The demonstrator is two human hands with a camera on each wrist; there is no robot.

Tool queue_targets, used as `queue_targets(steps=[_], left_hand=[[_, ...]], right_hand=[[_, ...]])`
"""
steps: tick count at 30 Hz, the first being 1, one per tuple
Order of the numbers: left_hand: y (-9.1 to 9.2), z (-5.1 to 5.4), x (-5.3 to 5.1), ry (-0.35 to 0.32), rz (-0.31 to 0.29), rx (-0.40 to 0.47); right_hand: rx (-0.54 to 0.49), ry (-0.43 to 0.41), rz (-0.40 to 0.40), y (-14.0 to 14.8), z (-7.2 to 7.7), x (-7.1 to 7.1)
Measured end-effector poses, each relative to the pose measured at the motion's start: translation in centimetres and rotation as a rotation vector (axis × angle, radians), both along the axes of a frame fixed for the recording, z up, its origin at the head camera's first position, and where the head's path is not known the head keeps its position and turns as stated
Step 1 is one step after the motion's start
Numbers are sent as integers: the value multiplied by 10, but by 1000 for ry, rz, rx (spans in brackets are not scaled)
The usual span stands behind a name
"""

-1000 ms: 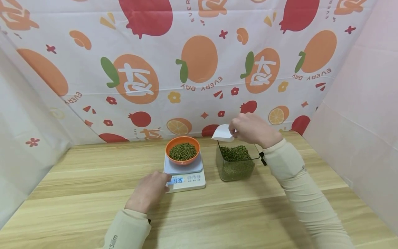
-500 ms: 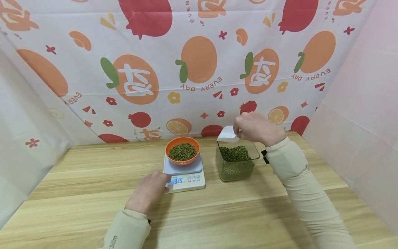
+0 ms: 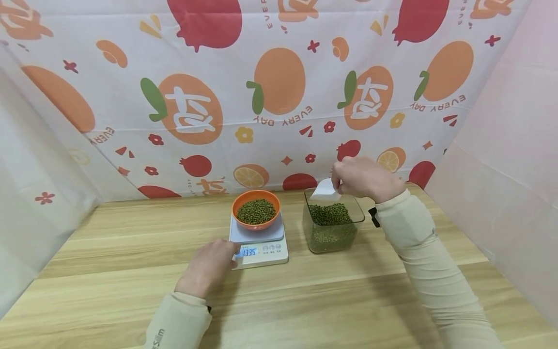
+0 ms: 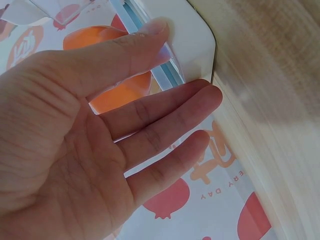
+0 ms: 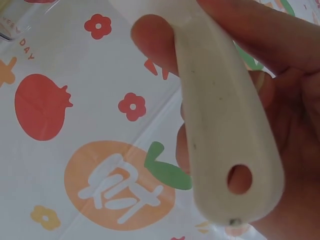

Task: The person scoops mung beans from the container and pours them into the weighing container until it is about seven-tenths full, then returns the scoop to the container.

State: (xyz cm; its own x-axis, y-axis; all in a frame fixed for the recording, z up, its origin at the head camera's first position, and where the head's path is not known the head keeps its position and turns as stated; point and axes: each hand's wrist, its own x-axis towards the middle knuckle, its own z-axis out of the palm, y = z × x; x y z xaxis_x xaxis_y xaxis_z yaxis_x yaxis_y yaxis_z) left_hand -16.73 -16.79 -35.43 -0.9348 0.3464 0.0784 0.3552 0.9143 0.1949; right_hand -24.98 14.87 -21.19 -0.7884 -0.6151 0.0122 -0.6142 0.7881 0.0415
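Observation:
An orange bowl (image 3: 256,226) of green beans sits on a white kitchen scale (image 3: 261,261) whose display reads 133.5. At the scale's left front corner, my left hand (image 3: 208,267) touches the edge, its thumb on top and its fingers nearly straight in the left wrist view. My right hand (image 3: 366,178) pinches a white scoop (image 3: 326,190) over the clear container (image 3: 333,238), which holds more green beans. In the right wrist view the scoop's handle (image 5: 225,115) lies between thumb and fingers. What the scoop holds cannot be seen.
The scale and container stand side by side on a wooden table (image 3: 131,242), a narrow gap between them. Behind rises a fruit-printed curtain (image 3: 279,145), with pale sheets at the left and right sides.
My right hand and the scoop have shifted a little to the right and slightly lower over the container. My left hand stays at the scale, and the reading is the same.

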Motion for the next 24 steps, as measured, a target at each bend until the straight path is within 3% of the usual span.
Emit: queue_targets(steps=[24], left_hand=[[1,-1,1,-8,19,4]], right_hand=[[77,-110,-66,2,-6,-1]])
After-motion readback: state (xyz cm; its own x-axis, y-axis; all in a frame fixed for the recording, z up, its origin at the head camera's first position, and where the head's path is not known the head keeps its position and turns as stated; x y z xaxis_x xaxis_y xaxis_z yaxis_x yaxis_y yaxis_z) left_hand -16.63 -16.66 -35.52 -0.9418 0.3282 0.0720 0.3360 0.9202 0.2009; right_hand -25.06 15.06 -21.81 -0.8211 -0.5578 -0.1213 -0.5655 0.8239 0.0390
